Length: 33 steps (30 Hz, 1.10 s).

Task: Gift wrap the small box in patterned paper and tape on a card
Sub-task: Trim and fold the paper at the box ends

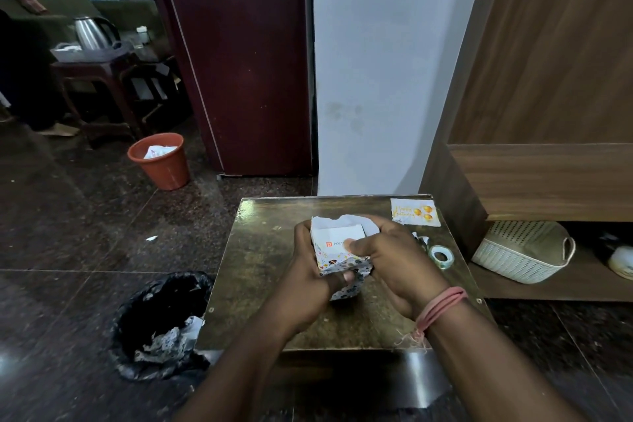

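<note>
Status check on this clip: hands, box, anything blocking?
Left hand and right hand both grip the small box. Patterned paper partly wrapped, top still bare. Card and tape roll waiting aside. Nothing blocking.

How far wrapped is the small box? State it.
Partly wrapped: the small box shows its bare white printed face, with patterned paper folded around its sides, held by both hands.

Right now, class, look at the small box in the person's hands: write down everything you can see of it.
The small box is white, seemingly cardboard, with an orange square logo and dark lettering partly hidden by a thumb. It is held tilted above the small table. Patterned paper, white with dark and coloured marks, wraps its lower part and stands up white behind it; the top face is still bare. The left hand holds its left side from below; the right hand presses a thumb on the front.
</note>
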Tool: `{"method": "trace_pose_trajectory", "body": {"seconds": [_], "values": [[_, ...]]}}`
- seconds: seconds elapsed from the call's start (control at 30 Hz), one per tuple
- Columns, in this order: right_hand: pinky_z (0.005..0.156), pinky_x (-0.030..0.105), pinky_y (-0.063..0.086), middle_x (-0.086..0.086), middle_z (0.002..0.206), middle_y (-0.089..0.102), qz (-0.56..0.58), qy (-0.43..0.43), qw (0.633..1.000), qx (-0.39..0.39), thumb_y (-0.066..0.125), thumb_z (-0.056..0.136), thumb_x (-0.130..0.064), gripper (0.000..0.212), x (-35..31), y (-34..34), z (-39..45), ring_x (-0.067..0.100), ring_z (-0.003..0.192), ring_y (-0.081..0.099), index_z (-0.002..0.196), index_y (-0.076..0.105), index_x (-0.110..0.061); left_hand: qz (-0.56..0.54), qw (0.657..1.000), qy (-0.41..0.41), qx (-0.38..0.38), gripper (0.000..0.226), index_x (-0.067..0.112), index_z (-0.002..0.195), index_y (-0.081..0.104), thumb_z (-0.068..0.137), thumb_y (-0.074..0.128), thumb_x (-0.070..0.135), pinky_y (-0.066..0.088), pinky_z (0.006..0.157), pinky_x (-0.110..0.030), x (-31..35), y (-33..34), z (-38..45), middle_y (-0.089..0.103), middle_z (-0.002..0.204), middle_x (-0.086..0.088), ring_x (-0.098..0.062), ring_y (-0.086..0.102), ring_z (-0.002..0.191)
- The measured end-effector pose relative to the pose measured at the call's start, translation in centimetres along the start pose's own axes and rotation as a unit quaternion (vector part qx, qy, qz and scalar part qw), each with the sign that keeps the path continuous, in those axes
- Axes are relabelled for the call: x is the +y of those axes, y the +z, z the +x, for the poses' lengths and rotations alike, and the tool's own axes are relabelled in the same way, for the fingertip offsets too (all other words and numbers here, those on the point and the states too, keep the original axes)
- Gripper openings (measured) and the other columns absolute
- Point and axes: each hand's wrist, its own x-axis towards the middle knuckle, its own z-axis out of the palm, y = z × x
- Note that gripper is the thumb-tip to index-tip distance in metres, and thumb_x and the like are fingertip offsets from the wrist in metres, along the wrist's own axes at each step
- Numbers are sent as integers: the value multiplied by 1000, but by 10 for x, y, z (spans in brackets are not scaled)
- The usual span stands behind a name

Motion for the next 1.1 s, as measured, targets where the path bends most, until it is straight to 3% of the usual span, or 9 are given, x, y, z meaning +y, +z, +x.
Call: {"method": "trace_pose_trajectory", "body": {"seconds": [0.1,0.17,0.37,0.6,0.7,0.83,1.0,1.1], "values": [[62,36,52,6,101,78,-6,9,1000,9,58,85,10,38,-1,3,-2,33,100,73,105,76,-17,-6,1000,-1,6,73,30,132,37,78,71,-3,57,98,-49,1,1,0,70,123,1,-22,68,116],[56,32,50,7,100,78,-10,13,1000,23,58,83,11,38,-1,4,-3,32,96,74,104,76,-16,-6,1000,0,7,72,29,131,37,79,71,-7,57,95,-44,2,3,-1,70,123,2,-19,69,115],[65,35,54,8,94,78,-38,13,997,70,61,77,12,37,-3,8,-3,31,92,74,96,76,-17,-10,1000,10,16,69,24,129,38,75,74,-1,56,87,-31,7,9,-3,67,126,0,-12,68,111],[72,40,60,4,92,79,-49,26,995,83,64,77,14,39,-2,11,0,26,92,74,93,77,-19,-12,1000,-7,28,74,23,132,40,73,78,-1,57,87,-31,7,8,-2,68,126,-1,-14,68,114],[75,37,61,5,93,79,-52,34,995,83,63,78,16,41,-4,10,0,25,91,75,97,78,-16,-1,1000,-16,20,72,22,133,39,81,76,-12,57,85,-28,9,7,-1,68,125,-2,-11,69,111],[81,42,61,5,89,79,-62,34,993,92,64,77,16,39,-5,8,-1,26,89,75,92,78,-18,4,1000,-16,16,70,21,131,38,83,72,-16,58,84,-29,10,9,-2,69,122,-3,-11,69,107],[75,47,60,7,88,79,-65,39,991,107,64,73,14,37,-3,9,-1,32,89,75,90,78,-16,12,1000,-18,10,70,21,133,37,83,73,-13,59,90,-33,13,11,-5,69,124,-3,-12,69,110],[75,53,62,7,92,78,-82,34,989,117,68,71,11,39,-3,10,-1,31,86,75,99,75,-16,36,999,-29,0,75,21,138,33,84,77,-7,56,87,-24,18,9,-5,63,131,-3,-2,66,110]]}}
